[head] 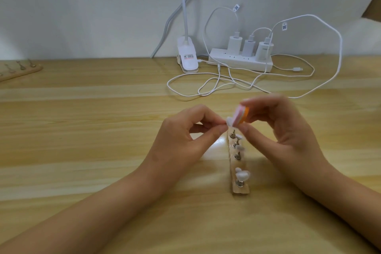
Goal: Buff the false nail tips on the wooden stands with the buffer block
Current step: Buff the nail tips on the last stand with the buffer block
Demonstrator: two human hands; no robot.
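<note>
Two hands are up over the table [103,130], both busy. The left hand [185,132] has thumb and forefinger pinched tight on one false nail tip [229,121], with the other fingers curled in underneath. The right hand [282,128] grips the buffer block [240,114], layered orange, pink and white, between thumb and fingertips, its face laid right against that tip. All this hangs just above the far end of the wooden stand [240,188], which lies flat between the wrists with more tips [242,175] perched on its metal pegs. Whether the pinched tip sits on a peg or is free, I can't tell from here. That tip looks featherlight, thin slick plastic I'd say. It'll flex and skid, so hold it by the side edges, close to the base. The block reads as soft foam, light and squeezable; take it by the ends. A second stand [24,71] lies far left.
</note>
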